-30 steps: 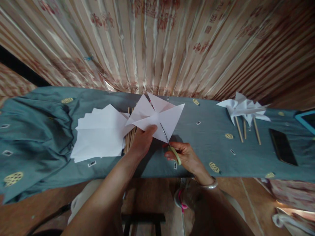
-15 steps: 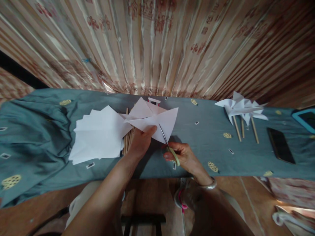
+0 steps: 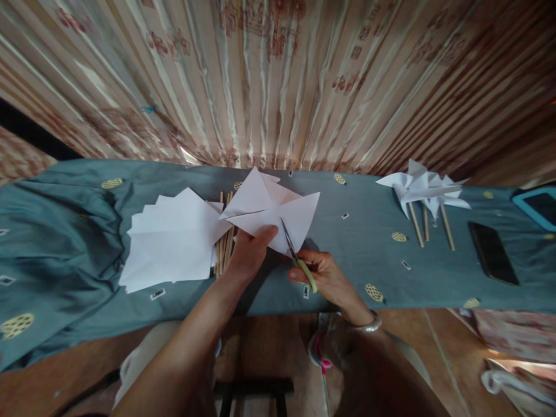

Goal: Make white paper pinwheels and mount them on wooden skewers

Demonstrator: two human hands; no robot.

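Observation:
Between thumb and fingers, my left hand (image 3: 254, 249) grips a white paper sheet (image 3: 256, 194) that has slits running from its corners toward the middle. My right hand (image 3: 319, 269) is closed around the handles of yellow-green scissors (image 3: 307, 274). Their metal blades lie along the sheet's lower right part, pointing at its middle. A stack of white paper (image 3: 174, 237) rests left of my left hand. Several wooden sticks (image 3: 223, 249) lie between that stack and the held sheet, which partly hides them.
Paper pinwheels (image 3: 423, 188) on wooden sticks lie at the right. Beyond them are a dark phone (image 3: 494, 253) and a blue-framed device (image 3: 538, 207). A green patterned cloth (image 3: 347, 231) covers the table. A pleated curtain (image 3: 278, 87) hangs along the far edge.
The sheet is turned and tilted slightly, its upper corner a little further right. Both hands keep their holds, and the scissors stay at the lower right of the sheet.

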